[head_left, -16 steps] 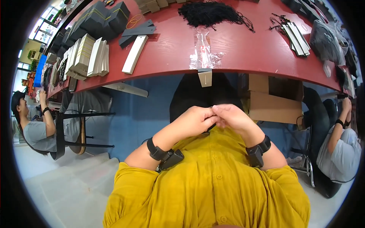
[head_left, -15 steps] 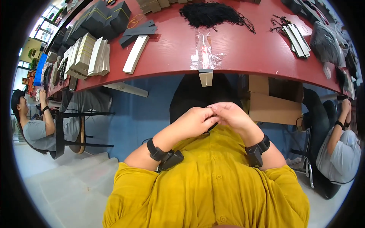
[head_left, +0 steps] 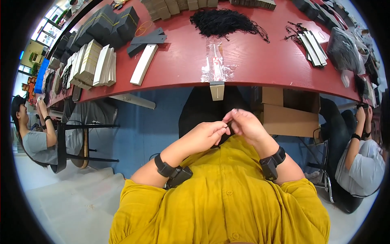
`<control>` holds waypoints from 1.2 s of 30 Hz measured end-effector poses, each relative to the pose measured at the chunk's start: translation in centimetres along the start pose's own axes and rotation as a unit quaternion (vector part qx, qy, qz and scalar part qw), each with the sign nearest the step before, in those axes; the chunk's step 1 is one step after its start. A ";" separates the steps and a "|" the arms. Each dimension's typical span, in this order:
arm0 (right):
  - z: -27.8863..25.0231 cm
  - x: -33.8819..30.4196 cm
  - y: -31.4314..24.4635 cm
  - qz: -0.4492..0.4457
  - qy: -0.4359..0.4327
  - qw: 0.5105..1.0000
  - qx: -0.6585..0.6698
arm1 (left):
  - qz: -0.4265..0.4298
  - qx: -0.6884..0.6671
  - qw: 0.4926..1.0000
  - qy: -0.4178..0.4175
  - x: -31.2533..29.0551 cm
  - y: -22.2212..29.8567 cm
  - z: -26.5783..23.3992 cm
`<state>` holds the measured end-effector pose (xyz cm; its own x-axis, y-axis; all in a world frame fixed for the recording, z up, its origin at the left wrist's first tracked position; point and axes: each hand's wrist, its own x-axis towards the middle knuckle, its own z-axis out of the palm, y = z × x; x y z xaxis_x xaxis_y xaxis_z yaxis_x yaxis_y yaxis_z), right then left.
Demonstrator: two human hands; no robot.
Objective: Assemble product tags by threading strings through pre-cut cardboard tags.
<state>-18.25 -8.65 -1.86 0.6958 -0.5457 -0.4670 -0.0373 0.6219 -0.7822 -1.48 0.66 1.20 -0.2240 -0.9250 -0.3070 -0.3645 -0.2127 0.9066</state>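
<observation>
Left hand (head_left: 208,133) and right hand (head_left: 247,124), grips pinched together (on what, one cannot tell), meet before the worktop (head_left: 178,77), nearest its edge-mounted beige block (head_left: 217,92); slack fingers could drop any small piece below the worktop.

Near the centre of the frame, the left hand (head_left: 208,134) and right hand (head_left: 247,124) have their fingertips close together; anything between them is too small to tell. Across the top, the red bench (head_left: 178,61) bears black cords (head_left: 221,23) at top centre, grey stacks (head_left: 126,22) at upper left and white strips (head_left: 313,49) at upper right. A box (head_left: 290,120) sits right of centre.
</observation>
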 end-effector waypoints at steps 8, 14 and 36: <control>3.0 0.8 -1.6 -0.192 -0.053 0.964 -0.174 | -0.013 -0.026 0.998 -0.060 -0.8 -1.8 -0.2; 3.7 2.9 -2.4 -0.172 -0.035 0.971 -0.164 | 0.011 0.018 1.000 -0.005 0.2 -2.0 -0.9; 3.7 1.3 -1.8 -0.324 0.164 0.891 -0.273 | 0.125 0.192 0.915 0.333 0.3 -0.4 -1.8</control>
<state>-14.62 -8.34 0.46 0.4553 -0.8808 0.1300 -0.1092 -0.2001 -0.9737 0.23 -0.11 1.31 0.2111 -0.9433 0.2563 -0.6961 0.0390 0.7169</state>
